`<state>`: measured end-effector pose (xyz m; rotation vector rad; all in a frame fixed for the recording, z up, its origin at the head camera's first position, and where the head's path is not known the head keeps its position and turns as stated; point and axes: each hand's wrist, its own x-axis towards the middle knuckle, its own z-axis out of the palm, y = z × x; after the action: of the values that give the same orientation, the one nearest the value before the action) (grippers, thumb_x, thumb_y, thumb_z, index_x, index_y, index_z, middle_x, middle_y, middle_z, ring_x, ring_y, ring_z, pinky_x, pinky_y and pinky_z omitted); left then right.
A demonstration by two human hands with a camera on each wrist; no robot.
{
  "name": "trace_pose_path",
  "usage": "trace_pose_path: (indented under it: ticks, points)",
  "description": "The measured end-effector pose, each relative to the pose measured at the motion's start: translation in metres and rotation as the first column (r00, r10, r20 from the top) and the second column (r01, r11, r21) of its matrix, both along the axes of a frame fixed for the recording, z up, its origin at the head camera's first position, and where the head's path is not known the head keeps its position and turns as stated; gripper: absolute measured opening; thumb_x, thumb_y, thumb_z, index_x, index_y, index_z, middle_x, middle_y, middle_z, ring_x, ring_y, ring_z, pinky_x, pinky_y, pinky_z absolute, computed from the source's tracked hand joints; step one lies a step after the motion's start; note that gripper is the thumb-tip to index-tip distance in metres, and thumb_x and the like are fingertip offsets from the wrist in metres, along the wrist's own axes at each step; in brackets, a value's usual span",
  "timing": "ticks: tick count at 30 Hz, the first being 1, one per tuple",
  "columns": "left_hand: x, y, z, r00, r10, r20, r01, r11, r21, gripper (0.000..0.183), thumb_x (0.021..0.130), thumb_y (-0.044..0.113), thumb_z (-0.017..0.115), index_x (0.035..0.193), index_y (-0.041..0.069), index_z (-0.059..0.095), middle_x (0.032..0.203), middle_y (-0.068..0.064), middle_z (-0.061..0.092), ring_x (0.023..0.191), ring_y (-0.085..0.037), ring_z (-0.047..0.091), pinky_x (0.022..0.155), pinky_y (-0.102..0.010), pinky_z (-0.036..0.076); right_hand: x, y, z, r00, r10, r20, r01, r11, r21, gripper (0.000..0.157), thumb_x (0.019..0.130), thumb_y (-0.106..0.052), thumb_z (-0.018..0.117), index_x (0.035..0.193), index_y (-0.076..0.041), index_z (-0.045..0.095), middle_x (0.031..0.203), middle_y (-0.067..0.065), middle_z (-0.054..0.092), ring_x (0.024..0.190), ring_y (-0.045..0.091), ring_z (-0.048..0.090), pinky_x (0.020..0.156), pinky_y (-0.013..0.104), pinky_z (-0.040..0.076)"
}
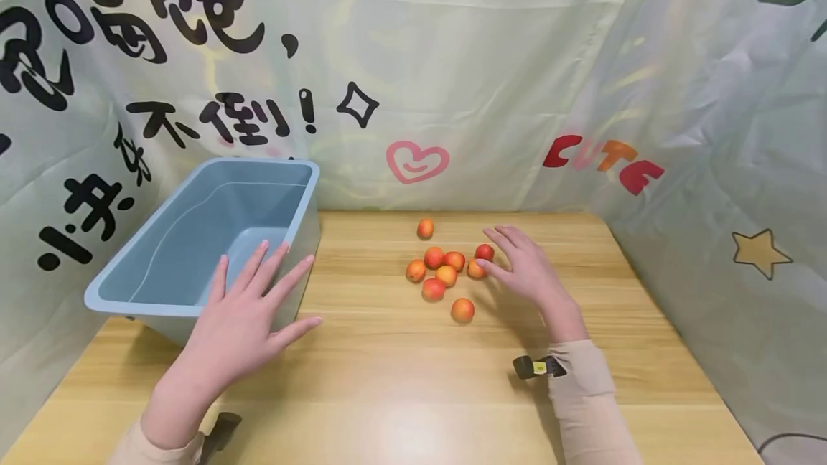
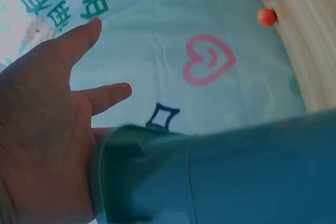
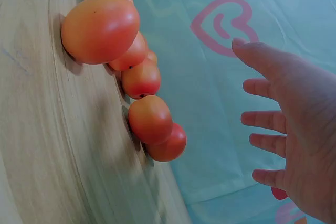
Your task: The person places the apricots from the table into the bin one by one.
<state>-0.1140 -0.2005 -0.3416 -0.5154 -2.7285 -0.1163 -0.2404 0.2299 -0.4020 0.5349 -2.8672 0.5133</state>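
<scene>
Several small round orange-red fruits (image 1: 433,289), much like tomatoes, lie in a loose cluster on the wooden table; in the right wrist view the nearest fruit (image 3: 100,29) looks large and smooth. My right hand (image 1: 533,271) hovers just right of the cluster, its fingers extended and holding nothing. Its thumb overlaps the rightmost fruit (image 1: 477,268) in the head view, but the right wrist view shows a gap. My left hand (image 1: 242,329), fingers spread, is over the near right rim of a blue plastic tub (image 1: 103,296) and holds nothing. Whether it touches the rim I cannot tell.
The tub stands at the left of the wooden table (image 1: 388,393). A printed cloth (image 1: 491,77) with lettering and a pink heart hangs behind the table and along both sides. A dark wrist device (image 1: 531,367) sits at the right cuff.
</scene>
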Motion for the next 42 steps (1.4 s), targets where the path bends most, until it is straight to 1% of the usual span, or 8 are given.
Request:
trace_pose_path:
  ticks: [3, 7, 13, 20, 27, 31, 36, 42]
  points:
    - [-0.001, -0.006, -0.002, 1.000, 0.018, 0.016, -0.018, 1.000, 0.004, 0.082, 0.085, 0.071, 0.054, 0.154, 0.037, 0.025, 0.159, -0.009, 0.032, 0.150, -0.032, 0.020, 0.117, -0.067, 0.000, 0.001, -0.002, 0.001, 1.000, 0.007, -0.006, -0.007, 1.000, 0.001, 0.069, 0.092, -0.050, 0.059, 0.149, -0.017, 0.040, 0.154, 0.016, 0.038, 0.146, 0.038, 0.027, 0.115, 0.062, 0.024]
    - [-0.003, -0.010, -0.003, 1.000, 0.014, -0.005, -0.014, 1.000, -0.006, 0.085, 0.084, 0.071, 0.055, 0.154, 0.038, 0.022, 0.156, -0.010, 0.038, 0.149, -0.032, 0.025, 0.116, -0.069, 0.004, 0.004, -0.006, 0.001, 0.999, 0.026, -0.030, -0.026, 1.000, 0.005, 0.068, 0.091, -0.048, 0.063, 0.148, -0.016, 0.042, 0.152, 0.016, 0.041, 0.144, 0.039, 0.031, 0.114, 0.062, 0.026]
    - [-0.006, -0.011, -0.004, 1.000, 0.002, -0.012, -0.002, 1.000, -0.010, 0.086, 0.082, 0.071, 0.057, 0.154, 0.040, 0.022, 0.155, -0.009, 0.039, 0.150, -0.030, 0.023, 0.116, -0.069, 0.006, 0.009, -0.014, -0.003, 0.994, 0.079, -0.070, -0.076, 0.996, 0.041, 0.067, 0.087, -0.043, 0.068, 0.144, -0.014, 0.048, 0.147, 0.017, 0.047, 0.141, 0.040, 0.037, 0.112, 0.061, 0.031]
    - [-0.008, -0.010, -0.008, 0.999, 0.007, -0.043, -0.008, 1.000, -0.026, 0.084, 0.082, 0.071, 0.058, 0.153, 0.036, 0.030, 0.154, -0.009, 0.041, 0.149, -0.032, 0.025, 0.115, -0.069, 0.008, 0.020, -0.020, -0.008, 0.981, 0.169, -0.094, -0.161, 0.983, 0.086, 0.064, 0.087, -0.047, 0.067, 0.140, -0.015, 0.053, 0.144, 0.015, 0.052, 0.138, 0.039, 0.042, 0.111, 0.060, 0.033]
    - [-0.011, -0.008, -0.009, 0.996, 0.011, -0.085, -0.014, 0.999, -0.033, 0.081, 0.082, 0.070, 0.057, 0.150, 0.032, 0.037, 0.153, -0.009, 0.043, 0.148, -0.032, 0.027, 0.116, -0.068, 0.008, 0.029, -0.020, -0.008, 0.951, 0.285, -0.122, -0.255, 0.943, 0.214, 0.061, 0.087, -0.049, 0.066, 0.138, -0.016, 0.055, 0.138, 0.012, 0.058, 0.131, 0.032, 0.051, 0.106, 0.058, 0.040]
    - [-0.013, -0.007, -0.008, 0.997, 0.019, -0.074, -0.022, 0.999, -0.030, 0.080, 0.082, 0.070, 0.057, 0.149, 0.032, 0.038, 0.153, -0.009, 0.043, 0.148, -0.032, 0.026, 0.116, -0.068, 0.007, 0.032, -0.020, -0.010, 0.938, 0.329, -0.108, -0.292, 0.920, 0.262, 0.058, 0.088, -0.049, 0.066, 0.135, -0.016, 0.058, 0.133, 0.010, 0.062, 0.125, 0.030, 0.056, 0.102, 0.057, 0.043]
    - [-0.014, -0.003, -0.006, 0.998, 0.033, -0.046, -0.034, 0.999, -0.028, 0.080, 0.082, 0.071, 0.056, 0.149, 0.031, 0.039, 0.154, -0.010, 0.040, 0.149, -0.031, 0.024, 0.115, -0.069, 0.007, 0.035, -0.022, -0.011, 0.930, 0.361, -0.072, -0.325, 0.897, 0.300, 0.056, 0.087, -0.052, 0.065, 0.131, -0.016, 0.062, 0.129, 0.010, 0.065, 0.122, 0.030, 0.059, 0.102, 0.057, 0.043]
    - [-0.013, 0.000, -0.008, 0.998, 0.031, -0.045, -0.032, 0.999, -0.016, 0.079, 0.082, 0.071, 0.057, 0.148, 0.030, 0.041, 0.154, -0.010, 0.041, 0.149, -0.032, 0.024, 0.114, -0.070, 0.009, 0.038, -0.021, -0.018, 0.924, 0.381, -0.018, -0.353, 0.872, 0.340, 0.052, 0.085, -0.051, 0.068, 0.125, -0.018, 0.065, 0.122, 0.004, 0.068, 0.117, 0.026, 0.061, 0.101, 0.054, 0.045]
